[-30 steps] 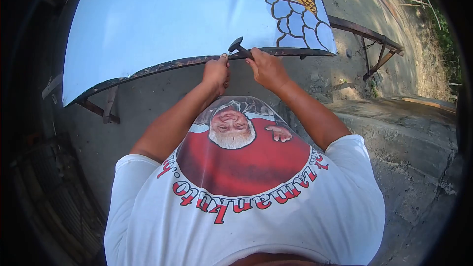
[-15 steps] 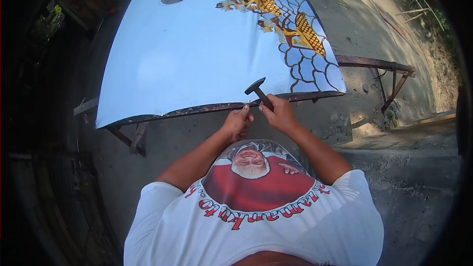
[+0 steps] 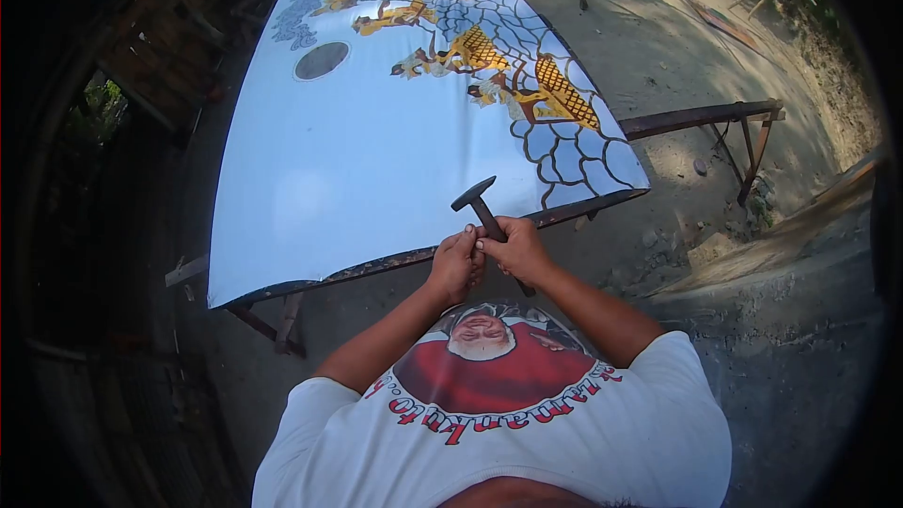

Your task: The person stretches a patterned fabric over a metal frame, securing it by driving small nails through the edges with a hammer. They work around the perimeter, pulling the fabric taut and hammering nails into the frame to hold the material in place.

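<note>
From the head camera: the right hand is closed around the handle of a hammer, its head raised above the near edge of a white cloth. The left hand is bent, fingers curled, at the cloth's dark wooden edge, just beside the right — whether it grips anything, I cannot tell.

The cloth spreads away to the far side, with yellow-and-brown figures and a stone-like pattern along its right, and a grey disc at the far left. A wooden trestle juts out on the right — bare ground lies beyond.
</note>
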`<state>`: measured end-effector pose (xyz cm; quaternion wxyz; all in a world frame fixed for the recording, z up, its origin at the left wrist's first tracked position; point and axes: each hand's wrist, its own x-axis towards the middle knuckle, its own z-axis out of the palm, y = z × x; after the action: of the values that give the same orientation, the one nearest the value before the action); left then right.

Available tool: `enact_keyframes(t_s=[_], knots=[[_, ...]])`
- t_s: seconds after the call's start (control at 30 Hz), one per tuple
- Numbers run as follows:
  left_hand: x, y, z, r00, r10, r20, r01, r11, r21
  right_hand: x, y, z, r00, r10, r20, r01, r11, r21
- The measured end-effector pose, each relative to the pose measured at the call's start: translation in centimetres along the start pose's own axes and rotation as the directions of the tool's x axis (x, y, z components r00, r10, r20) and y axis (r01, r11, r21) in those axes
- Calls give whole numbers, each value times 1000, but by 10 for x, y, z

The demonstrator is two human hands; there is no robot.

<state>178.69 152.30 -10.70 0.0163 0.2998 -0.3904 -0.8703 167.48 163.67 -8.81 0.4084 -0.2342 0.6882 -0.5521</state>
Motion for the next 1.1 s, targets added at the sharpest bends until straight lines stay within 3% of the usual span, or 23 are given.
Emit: enact_keyframes(t_s=[0.07,0.13,0.23,0.27,0.33,0.47,0.53,0.6,0.73,0.8,0.87,0.9,0.93,1.03,1.1], knots=[[5,3,0,999,-24,22,23,1000,20,5,4,-1,1000,-23,-21,23,999,-24],[17,7,0,998,-44,42,42,998,56,13,5,-3,969,-231,-84,210,955,-211],[28,15,4,991,-87,103,75,990,120,18,2,-10,939,-320,-128,276,921,-275],[33,16,6,989,-94,115,80,989,123,18,-4,-13,937,-318,-141,271,921,-279],[43,17,11,982,-103,159,74,981,178,17,-16,-19,942,-288,-174,180,868,-463],[53,35,25,973,-178,147,158,977,141,27,-17,-24,919,-292,-264,158,887,-434],[64,40,27,960,-223,172,227,974,-5,31,-24,-26,907,-293,-304,177,918,-356],[76,38,28,935,-290,205,299,954,-12,36,-23,-34,904,-273,-328,141,917,-374],[98,32,29,918,-315,240,351,928,-123,43,-17,-49,906,-396,-151,234,765,-600],[106,31,47,937,-286,200,302,952,-53,47,-13,-60,855,-506,-115,326,698,-638],[121,25,61,931,-294,218,324,938,-122,48,-19,-79,871,-487,-66,334,686,-646],[130,27,69,902,-303,308,360,921,-149,49,-20,-92,876,-474,-94,306,695,-650],[124,33,88,931,-303,204,335,932,-142,44,-32,-105,886,-459,-64,314,696,-645],[165,15,109,910,-255,326,320,934,-162,58,-22,-152,877,-480,-9,352,656,-668],[170,18,167,959,-255,124,278,928,-248,65,-17,-189,868,-492,60,391,606,-693]])
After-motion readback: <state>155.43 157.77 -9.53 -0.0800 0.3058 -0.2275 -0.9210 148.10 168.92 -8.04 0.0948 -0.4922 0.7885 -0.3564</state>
